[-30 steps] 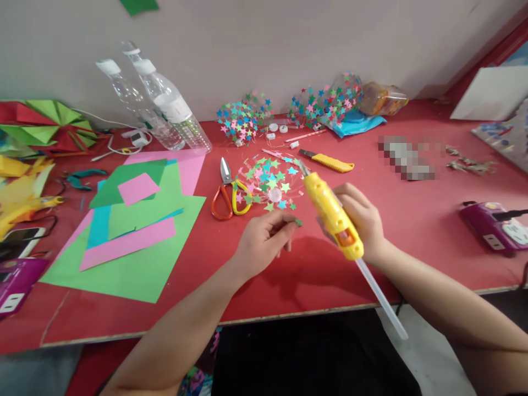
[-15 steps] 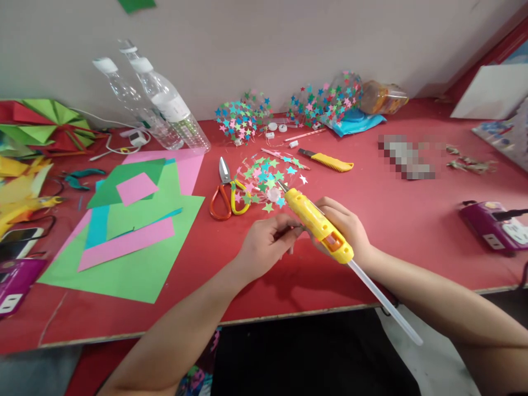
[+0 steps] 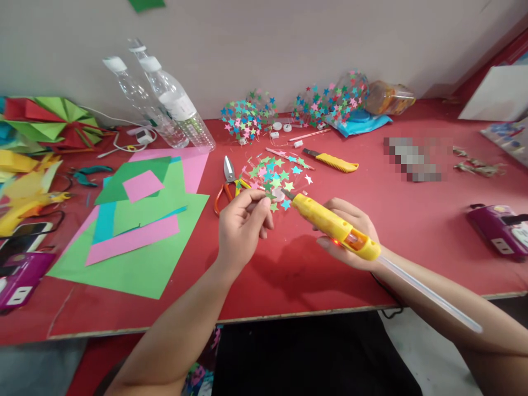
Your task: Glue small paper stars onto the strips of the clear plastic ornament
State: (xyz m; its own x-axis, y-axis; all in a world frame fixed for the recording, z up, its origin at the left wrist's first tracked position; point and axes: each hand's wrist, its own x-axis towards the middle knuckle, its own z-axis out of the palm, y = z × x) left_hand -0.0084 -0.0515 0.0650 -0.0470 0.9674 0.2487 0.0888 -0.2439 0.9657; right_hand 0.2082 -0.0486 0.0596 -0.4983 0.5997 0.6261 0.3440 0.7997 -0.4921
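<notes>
My left hand pinches a small green paper star between thumb and forefinger. A yellow hot glue gun is gripped in my right hand, its metal nozzle pointing left, close to the star. From its rear sticks a long clear glue stick. Just beyond both hands sits a see-through piece covered in colourful paper stars, with a round clear cap at its near side. Scissors with red and yellow handles lie partly behind my left hand.
Coloured paper sheets cover the left of the red table. Plastic bottles lean on the wall. A yellow box cutter and star-covered clear pieces lie further back. Purple power strips sit at both sides.
The glue gun swung so its nozzle points left, and its stick now reaches further right. My left hand moved up and slightly left with the green star, beside the nozzle.
</notes>
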